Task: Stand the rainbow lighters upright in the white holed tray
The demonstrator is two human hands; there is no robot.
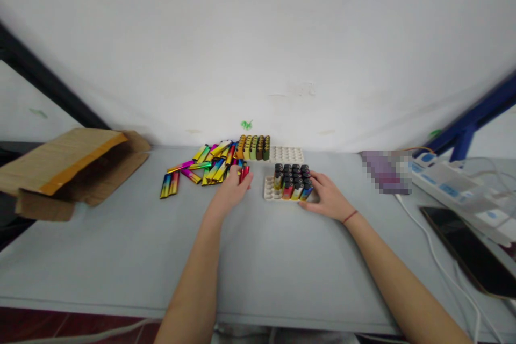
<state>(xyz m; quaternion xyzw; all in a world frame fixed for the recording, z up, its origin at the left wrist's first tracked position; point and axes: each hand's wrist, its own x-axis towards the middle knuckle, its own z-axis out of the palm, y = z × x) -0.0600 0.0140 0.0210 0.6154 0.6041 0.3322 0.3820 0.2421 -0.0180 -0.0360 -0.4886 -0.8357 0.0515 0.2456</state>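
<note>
At mid-counter, the fingers [241,183] of the left hand [230,191] are pressed together around a red lighter [244,172], which stands out above the fingertips at the right edge of a loose pile of lighters [203,167]. The pile lies flat on the grey counter [258,258]; its pieces are metallic yellow, pink and rainbow-coloured, and two of them lie slightly apart at its left end.

The fingers [317,178] of the right hand [328,197] are spread along the right side of a white tray [268,189], with the thumb at the tray's near right corner. A red cord circles that wrist. The tray holds upright lighters [291,178] with black caps, filling its right part; the left column of sockets is bare.

Behind it, near the wall, a second tray [287,154] carries a row of upright lighters [253,147] at its left end.

An open cardboard box [68,169] lies at far left. At far right lie a power strip [447,183], white cables and a dark phone [471,250].
</note>
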